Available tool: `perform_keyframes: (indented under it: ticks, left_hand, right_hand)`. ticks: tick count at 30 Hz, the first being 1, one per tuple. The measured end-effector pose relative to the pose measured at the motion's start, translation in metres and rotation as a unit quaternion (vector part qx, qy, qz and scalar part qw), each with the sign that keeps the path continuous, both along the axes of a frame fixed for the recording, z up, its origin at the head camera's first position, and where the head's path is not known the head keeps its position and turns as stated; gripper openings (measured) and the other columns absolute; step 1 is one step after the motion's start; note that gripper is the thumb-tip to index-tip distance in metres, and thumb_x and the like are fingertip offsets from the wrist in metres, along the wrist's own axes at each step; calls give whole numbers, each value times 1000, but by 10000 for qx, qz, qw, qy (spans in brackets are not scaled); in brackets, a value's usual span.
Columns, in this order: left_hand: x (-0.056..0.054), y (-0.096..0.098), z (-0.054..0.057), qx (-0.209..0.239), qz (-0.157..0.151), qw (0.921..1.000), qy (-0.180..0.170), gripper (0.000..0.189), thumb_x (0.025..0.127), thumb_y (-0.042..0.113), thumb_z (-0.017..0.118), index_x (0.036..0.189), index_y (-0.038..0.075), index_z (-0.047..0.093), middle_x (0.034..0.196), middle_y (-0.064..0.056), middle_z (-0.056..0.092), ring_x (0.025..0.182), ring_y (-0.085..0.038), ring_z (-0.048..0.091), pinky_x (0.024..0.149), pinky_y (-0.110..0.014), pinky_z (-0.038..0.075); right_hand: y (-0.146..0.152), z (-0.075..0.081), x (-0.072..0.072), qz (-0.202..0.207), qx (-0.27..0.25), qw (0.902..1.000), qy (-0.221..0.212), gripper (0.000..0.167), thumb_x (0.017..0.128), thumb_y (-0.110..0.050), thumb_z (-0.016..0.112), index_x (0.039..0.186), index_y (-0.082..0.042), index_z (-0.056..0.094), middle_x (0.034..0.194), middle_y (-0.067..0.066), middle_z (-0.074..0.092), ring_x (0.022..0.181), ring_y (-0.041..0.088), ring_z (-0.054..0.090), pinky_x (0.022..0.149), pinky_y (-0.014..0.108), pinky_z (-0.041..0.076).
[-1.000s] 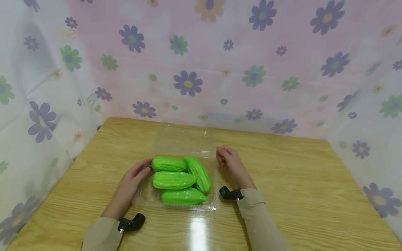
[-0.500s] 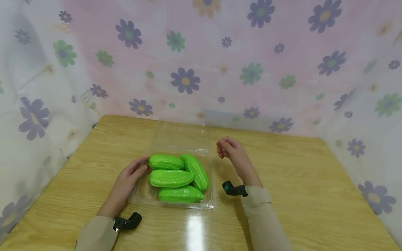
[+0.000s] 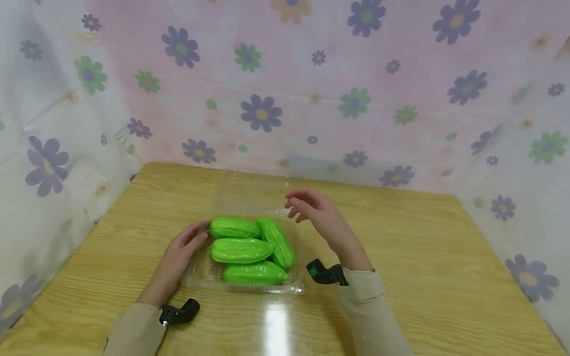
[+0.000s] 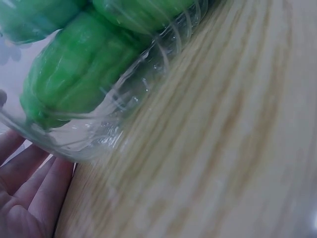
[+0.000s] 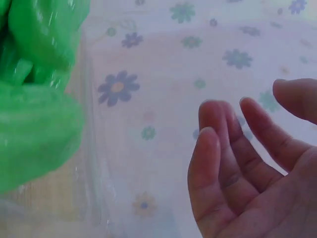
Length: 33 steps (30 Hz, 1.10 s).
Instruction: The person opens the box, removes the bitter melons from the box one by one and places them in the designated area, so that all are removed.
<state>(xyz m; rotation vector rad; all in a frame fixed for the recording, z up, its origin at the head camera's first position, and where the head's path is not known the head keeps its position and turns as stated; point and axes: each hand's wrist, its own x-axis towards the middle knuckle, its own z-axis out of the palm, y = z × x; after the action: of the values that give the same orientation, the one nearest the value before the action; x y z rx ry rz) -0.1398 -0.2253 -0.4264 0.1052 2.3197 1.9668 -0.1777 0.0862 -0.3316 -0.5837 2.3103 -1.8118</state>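
Note:
Several bright green bitter melons point(image 3: 244, 250) lie in the clear plastic clamshell container point(image 3: 202, 277) on the table. Its lid point(image 3: 254, 190) is folded back toward the rear. My left hand point(image 3: 180, 254) rests against the container's left side near the top melon; in the left wrist view, its extended fingers point(image 4: 47, 186) touch the outside of the clear wall. My right hand point(image 3: 322, 217) hovers beside the lid's right edge, fingers loosely bent. The right wrist view shows this hand point(image 5: 247, 168) with thumb and fingers apart and nothing between them.
The wood-grain table point(image 3: 423, 262) extends on both sides of the container. A flower-printed cloth point(image 3: 307, 118) hangs behind the table and along both sides. Each wrist carries a black camera mount point(image 3: 327, 273).
My right hand first drew slightly away from the container, then swung left over the lid's right edge with its fingers spreading. The left hand stays at the container's side. The melons have not moved.

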Motion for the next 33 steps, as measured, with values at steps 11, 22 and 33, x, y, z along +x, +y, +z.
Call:
perform_keyframes:
  ticks: [11, 22, 33]
  left_hand:
    - [-2, 2, 1, 110, -50, 9999, -29, 47, 93, 35, 46, 134, 13, 39, 134, -3, 40, 119, -17, 41, 96, -18, 33]
    - [1, 1, 4, 199, -75, 9998, -49, 49, 93, 36, 46, 135, 12, 37, 136, -5, 38, 117, -19, 45, 92, -11, 34]
    - [-1, 0, 2, -53, 18, 9998, -184, 50, 92, 40, 46, 135, 15, 38, 137, -2, 37, 125, -16, 32, 104, -39, 25]
  right_hand:
    - [-38, 8, 23, 705, 801, 9943, -36, 33, 90, -40, 50, 119, -24, 50, 116, -5, 54, 105, 14, 50, 88, 33, 43]
    - [-63, 0, 33, 1077, 1717, 9790, 219, 48, 88, -44, 51, 132, -36, 34, 124, -4, 50, 115, 16, 45, 91, 39, 41]
    - [-73, -11, 34, 1400, 2381, 9607, 267, 55, 87, -46, 51, 136, -25, 34, 128, -5, 45, 118, 10, 41, 93, 32, 40]
